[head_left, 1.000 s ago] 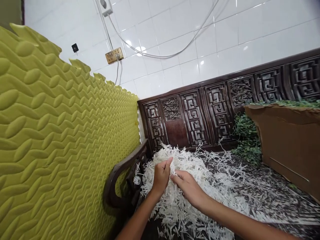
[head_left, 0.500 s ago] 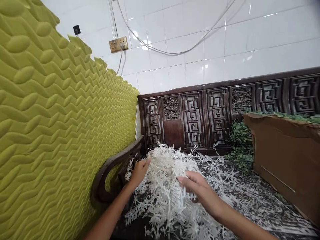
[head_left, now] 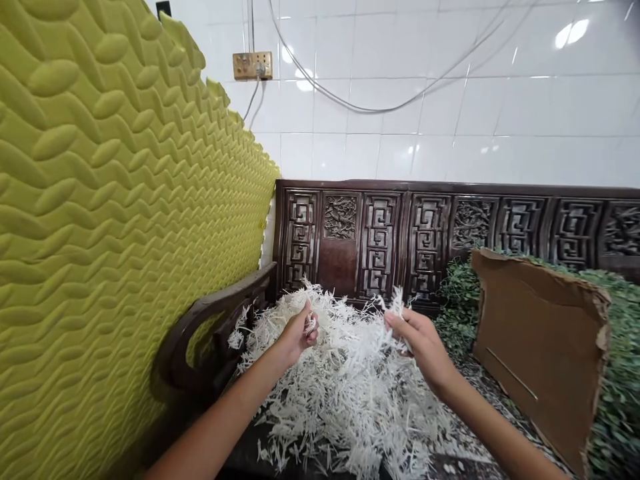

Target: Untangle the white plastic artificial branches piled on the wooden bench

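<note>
A loose, fluffy heap of thin white shredded paper strips (head_left: 345,380) lies right in front of me on the dark wooden seat (head_left: 240,461) of a bench, and my 2 hands are just over it. My left hand (head_left: 297,333) is curled at the heap's left side, its fingertips (head_left: 309,323) pressed together against the thumb, pinching a small white tuft (head_left: 311,325). My right hand (head_left: 423,347) is at the heap's right side, its fingers (head_left: 400,321) bunched with the thumb around a few white strands (head_left: 397,310), though I cannot tell exactly how many fingers grip them. Behind the heap rises the bench's dark brown carved wooden backrest (head_left: 380,247), with its fretwork panels, and its curved dark wooden armrest (head_left: 210,313) runs along my left, just beside a yellow-green quilted foam wall panel (head_left: 100,233). To my right, a torn brown cardboard sheet (head_left: 540,340) stands tilted against a mass of leafy green foliage (head_left: 455,313). Above it all is a glossy white tiled wall (head_left: 400,133), carrying a brass-coloured socket plate (head_left: 253,65) and a looping white cable (head_left: 390,108).
</note>
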Demonstrator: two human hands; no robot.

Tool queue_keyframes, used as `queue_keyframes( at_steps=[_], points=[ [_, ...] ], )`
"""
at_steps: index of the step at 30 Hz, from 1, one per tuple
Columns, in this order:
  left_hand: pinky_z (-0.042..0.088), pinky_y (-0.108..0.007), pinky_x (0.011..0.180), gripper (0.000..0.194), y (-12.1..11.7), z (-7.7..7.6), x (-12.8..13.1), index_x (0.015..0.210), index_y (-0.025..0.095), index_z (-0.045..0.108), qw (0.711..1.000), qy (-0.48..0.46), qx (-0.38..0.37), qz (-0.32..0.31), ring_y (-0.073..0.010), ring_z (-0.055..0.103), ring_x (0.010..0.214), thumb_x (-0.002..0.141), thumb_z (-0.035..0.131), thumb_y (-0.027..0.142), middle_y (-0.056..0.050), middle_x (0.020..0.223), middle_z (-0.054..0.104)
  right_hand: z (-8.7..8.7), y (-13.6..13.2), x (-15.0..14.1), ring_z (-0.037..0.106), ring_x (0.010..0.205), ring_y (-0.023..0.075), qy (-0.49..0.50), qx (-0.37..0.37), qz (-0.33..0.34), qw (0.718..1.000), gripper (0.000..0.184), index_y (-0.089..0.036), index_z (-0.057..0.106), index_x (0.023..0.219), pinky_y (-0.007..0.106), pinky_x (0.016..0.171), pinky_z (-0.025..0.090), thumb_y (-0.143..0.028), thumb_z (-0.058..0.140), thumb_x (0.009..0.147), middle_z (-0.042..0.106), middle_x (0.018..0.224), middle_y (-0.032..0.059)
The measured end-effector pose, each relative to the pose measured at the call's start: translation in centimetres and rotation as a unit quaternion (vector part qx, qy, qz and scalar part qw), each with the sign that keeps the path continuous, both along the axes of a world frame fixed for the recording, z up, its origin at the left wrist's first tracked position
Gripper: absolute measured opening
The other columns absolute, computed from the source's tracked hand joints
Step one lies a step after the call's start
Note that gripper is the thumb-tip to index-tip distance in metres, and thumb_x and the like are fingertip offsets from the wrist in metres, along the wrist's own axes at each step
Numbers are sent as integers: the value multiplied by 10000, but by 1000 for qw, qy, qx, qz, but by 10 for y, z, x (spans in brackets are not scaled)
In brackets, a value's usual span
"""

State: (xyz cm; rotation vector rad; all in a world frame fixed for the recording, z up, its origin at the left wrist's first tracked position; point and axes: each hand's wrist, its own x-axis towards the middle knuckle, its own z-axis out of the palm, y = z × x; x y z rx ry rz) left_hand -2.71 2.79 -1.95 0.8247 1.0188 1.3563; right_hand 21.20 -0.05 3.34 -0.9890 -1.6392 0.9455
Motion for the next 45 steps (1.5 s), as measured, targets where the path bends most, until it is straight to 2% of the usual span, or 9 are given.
queue_keyframes(
  at_steps=[8, 11, 17, 28, 33, 36, 40, 43, 45],
  points=[
    [560, -244, 654, 319, -6, -4, 12, 888, 109, 512, 984, -107, -138, -29, -144, 643, 676, 963, 375, 388, -88, 788, 580, -3, 13, 30, 344, 571, 135, -17, 68, -78, 994, 388, -190, 533, 645, 264, 527, 271, -527, 548, 837, 370, 596, -31],
    [566, -288, 788, 286, -9, -2, 14, 1004, 83, 511, 984, -114, -131, -49, -211, 663, 883, 924, 474, 356, -174, 999, 585, -7, 19, 38, 325, 550, 132, -18, 56, -101, 993, 377, -191, 553, 657, 270, 520, 250, -529, 567, 823, 362, 581, -37],
    [507, -309, 937, 358, -12, -1, 11, 1110, 91, 514, 989, -72, -90, -95, -240, 616, 1071, 767, 601, 36, -212, 1247, 505, -10, 29, 47, 328, 543, 130, -20, 72, -132, 988, 348, -189, 559, 632, 279, 521, 239, -480, 581, 823, 372, 565, -36],
    [390, -398, 976, 228, -8, -13, -4, 947, 185, 697, 977, 141, -62, -146, -254, 569, 1108, 762, 703, 319, -102, 1194, 633, -4, 18, 48, 304, 485, 124, -93, 150, -161, 971, 326, -204, 516, 599, 272, 478, 229, -410, 568, 845, 339, 505, -45],
    [356, -447, 988, 236, -14, -13, 2, 860, 189, 717, 960, 218, -33, -175, -273, 577, 1070, 716, 739, 375, -104, 1109, 668, -2, 10, 40, 305, 502, 119, -157, 217, -157, 951, 412, -211, 339, 559, 274, 504, 238, -383, 537, 876, 311, 523, -52],
    [379, -454, 973, 313, -21, -14, 14, 914, 208, 707, 938, 265, -3, -222, -280, 568, 1087, 745, 688, 471, -110, 1138, 649, 0, 4, 35, 294, 509, 112, -182, 253, -149, 939, 409, -210, 290, 582, 271, 506, 223, -346, 522, 891, 291, 539, -56],
    [407, -464, 969, 638, -40, -17, 35, 1246, 302, 553, 881, 343, 90, -313, -311, 473, 1217, 679, 712, 546, -100, 1341, 507, 1, 0, 28, 292, 515, 107, -200, 280, -130, 930, 388, -204, 302, 594, 267, 506, 213, -316, 516, 897, 293, 547, -58],
    [350, -527, 1021, 904, -56, -17, 51, 1323, 318, 471, 841, 408, 184, -304, -369, 388, 1274, 516, 816, 533, -92, 1415, 415, 0, 1, 25, 335, 529, 111, -175, 255, -116, 944, 354, -195, 400, 594, 264, 515, 238, -336, 520, 896, 350, 548, -51],
    [348, -541, 1016, 959, -63, -16, 59, 1351, 306, 432, 840, 417, 205, -280, -379, 398, 1258, 506, 819, 538, -104, 1402, 421, -2, 3, 23, 367, 545, 119, -158, 223, -103, 956, 317, -185, 507, 638, 262, 527, 263, -364, 514, 900, 394, 560, -42]
  ],
)
